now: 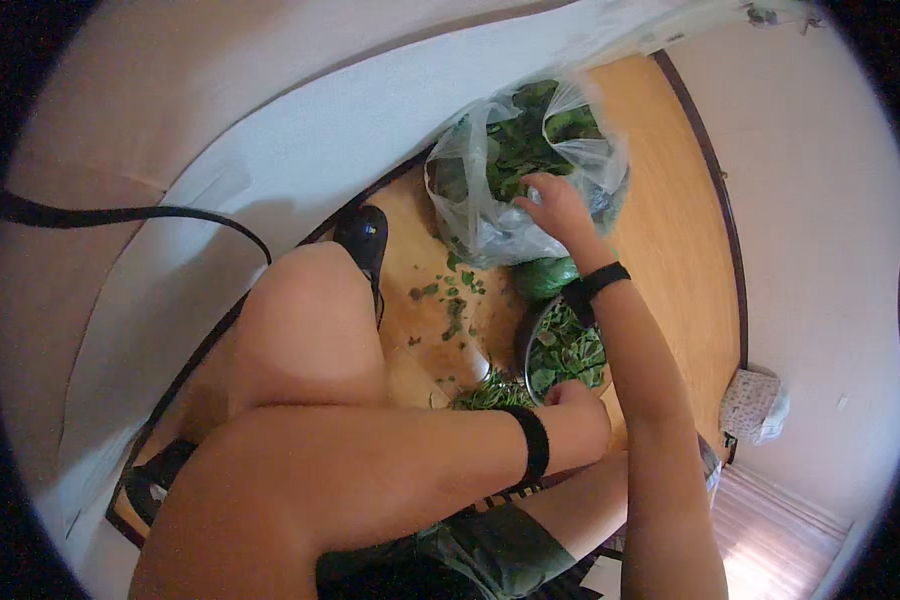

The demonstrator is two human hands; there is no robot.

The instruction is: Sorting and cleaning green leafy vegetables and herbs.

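Note:
My right hand (555,202) is at the front opening of a clear plastic bag (480,225) full of green leaves (525,142). Its thumb and forefinger are apart, with nothing seen between them. Beside the near rim of a round bowl, my left hand (581,409) has its fingers curled and partly hidden, so whether it holds anything does not show. Leafy greens (566,349) fill the bowl. Thin green stems (495,394) lie in a pile left of it. A green plastic bag (544,277) sits between the bowl and the clear bag.
Torn leaf scraps (454,307) are scattered over the wood-coloured floor (664,225). My bent knee (307,322) is at the left, near a black object (361,232) with a cord. A pale wall (802,187) edges the right side, with a light bundled cloth item (750,405) at its foot.

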